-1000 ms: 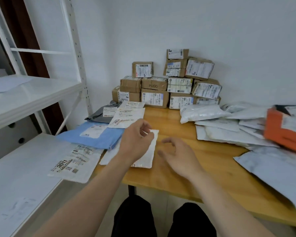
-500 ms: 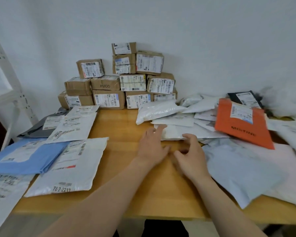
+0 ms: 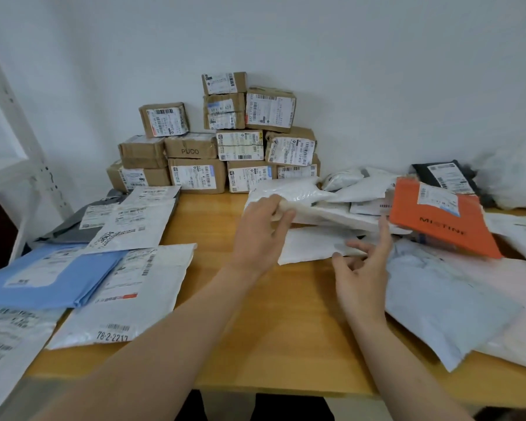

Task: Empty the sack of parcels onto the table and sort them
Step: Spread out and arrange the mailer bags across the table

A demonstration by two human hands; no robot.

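On the wooden table [image 3: 271, 344] a heap of soft mailers lies at the right. My left hand [image 3: 260, 232] is shut on the left end of a long white mailer [image 3: 325, 212] and holds that end raised off the heap. My right hand [image 3: 362, 268] is open with fingers spread: the index finger touches the raised mailer's underside, and the other fingers rest on a flat white mailer [image 3: 307, 244] beneath. An orange mailer [image 3: 444, 223] lies tilted just right of my hands. A pale grey mailer [image 3: 444, 299] lies beside my right wrist.
Several brown cardboard boxes [image 3: 225, 147] are stacked against the back wall. At the left lie flat mailers: a blue one [image 3: 52, 275], white ones [image 3: 140, 287] and a grey one [image 3: 70, 226]. A black mailer [image 3: 444, 174] and crumpled white plastic [image 3: 513, 177] sit far right. A white shelf frame [image 3: 22, 141] stands left.
The view swung right from the left pile. Both hands moved from the table's middle to the right heap, and my left hand took hold of the long white mailer and raised its end.
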